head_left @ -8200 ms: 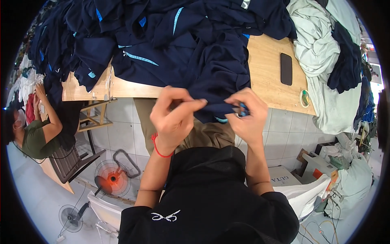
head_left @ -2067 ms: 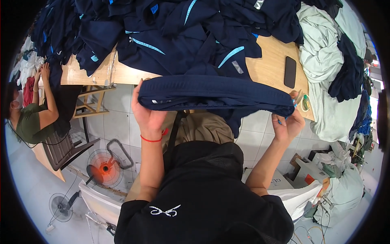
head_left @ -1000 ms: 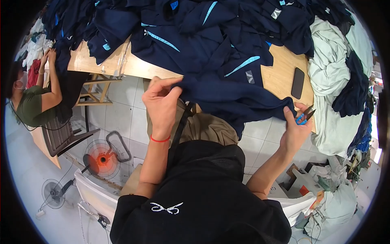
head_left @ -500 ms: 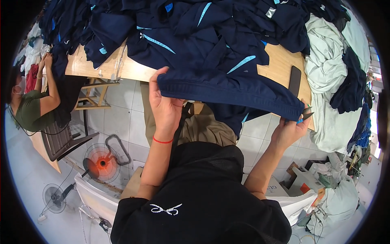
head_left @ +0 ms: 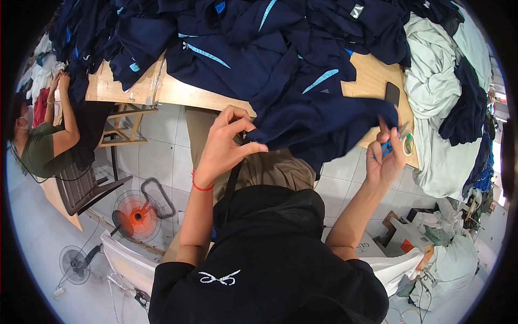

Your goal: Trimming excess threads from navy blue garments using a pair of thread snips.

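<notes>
A navy blue garment (head_left: 324, 121) stretches between my hands over the table's near edge and my lap. My left hand (head_left: 229, 141) pinches its left end between thumb and fingers. My right hand (head_left: 387, 156) is raised at its right end, fingers curled round small blue-handled scissors (head_left: 385, 147). The blades are blurred, pointing up and away from the palm. The garment's right end is at my right fingertips; whether they grip it I cannot tell. A light blue strip (head_left: 320, 81) shows on the dark cloth just beyond.
Navy garments (head_left: 232, 38) lie heaped across the wooden table (head_left: 186, 92). A dark phone (head_left: 392, 93) and a small round item (head_left: 409, 144) are at its right. Pale green cloth (head_left: 431, 81) hangs over that side. At left, a person (head_left: 51, 132) sits near an orange fan (head_left: 137, 217).
My left hand has moved right and turned palm down, bunching the garment's left end. The long folded band is no longer held taut. My right hand has turned, and the round item is uncovered.
</notes>
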Motion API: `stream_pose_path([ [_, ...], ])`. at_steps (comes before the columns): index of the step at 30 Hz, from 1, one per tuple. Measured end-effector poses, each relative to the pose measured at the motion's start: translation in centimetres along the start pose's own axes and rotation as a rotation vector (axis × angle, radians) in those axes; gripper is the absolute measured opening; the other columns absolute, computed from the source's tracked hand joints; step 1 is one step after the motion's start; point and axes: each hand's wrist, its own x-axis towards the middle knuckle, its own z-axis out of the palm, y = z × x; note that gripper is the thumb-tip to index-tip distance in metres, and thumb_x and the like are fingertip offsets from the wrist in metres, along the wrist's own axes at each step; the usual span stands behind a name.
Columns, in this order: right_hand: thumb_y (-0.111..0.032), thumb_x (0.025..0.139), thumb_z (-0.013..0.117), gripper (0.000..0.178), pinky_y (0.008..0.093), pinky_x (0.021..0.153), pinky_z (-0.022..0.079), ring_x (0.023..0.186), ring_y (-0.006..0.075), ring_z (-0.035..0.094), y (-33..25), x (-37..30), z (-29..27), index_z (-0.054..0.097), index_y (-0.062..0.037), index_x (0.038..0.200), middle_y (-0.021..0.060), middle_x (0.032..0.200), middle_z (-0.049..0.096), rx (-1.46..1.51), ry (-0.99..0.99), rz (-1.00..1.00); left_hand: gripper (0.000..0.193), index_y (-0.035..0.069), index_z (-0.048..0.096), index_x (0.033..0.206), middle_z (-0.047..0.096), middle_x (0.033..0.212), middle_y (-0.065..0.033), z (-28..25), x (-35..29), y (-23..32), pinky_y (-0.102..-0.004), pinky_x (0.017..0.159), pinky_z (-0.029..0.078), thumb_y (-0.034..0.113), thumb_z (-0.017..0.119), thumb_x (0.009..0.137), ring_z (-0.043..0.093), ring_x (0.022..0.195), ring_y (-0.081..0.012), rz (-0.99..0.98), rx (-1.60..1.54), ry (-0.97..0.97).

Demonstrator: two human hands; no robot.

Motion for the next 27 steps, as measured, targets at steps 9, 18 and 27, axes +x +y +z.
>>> stream_pose_path([
  [9,-0.003,0.1,0.067,0.028,0.0174,0.048,0.041,0.053,0.0024,0.054,5.7,-3.9,6.1,0.068,0.0077,0.126,0.0178,0.137,0.071,-0.784,-0.329,0.069,0.027,0.011,0.057,0.093,0.04,0.08,0.0114,4.6,0.8,2.9,-0.0225,0.064,0.031,0.026,0.058,0.115,0.029,0.07,-0.0016,-0.606,-1.158,0.188],
  [18,-0.01,0.104,0.071,0.013,0.0223,0.045,0.04,0.047,0.0052,0.053,6.8,-5.1,8.4,0.072,0.0034,0.105,0.0,0.07,0.061,-0.819,-0.242,0.041,0.026,0.007,0.058,0.086,0.05,0.079,0.009,2.3,2.5,8.6,-0.0216,0.063,0.029,0.016,0.066,0.11,0.034,0.071,-0.0009,-0.57,-1.03,0.264],
  [27,-0.017,0.107,0.068,0.02,0.0216,0.044,0.039,0.046,0.0039,0.051,4.9,-5.4,8.6,0.073,0.002,0.102,-0.0022,0.067,0.058,-0.842,-0.21,0.023,0.031,0.008,0.054,0.081,0.049,0.077,0.0085,3.7,1.2,8.2,-0.0223,0.063,0.029,0.013,0.066,0.108,0.035,0.072,-0.0012,-0.531,-1.074,0.338],
])
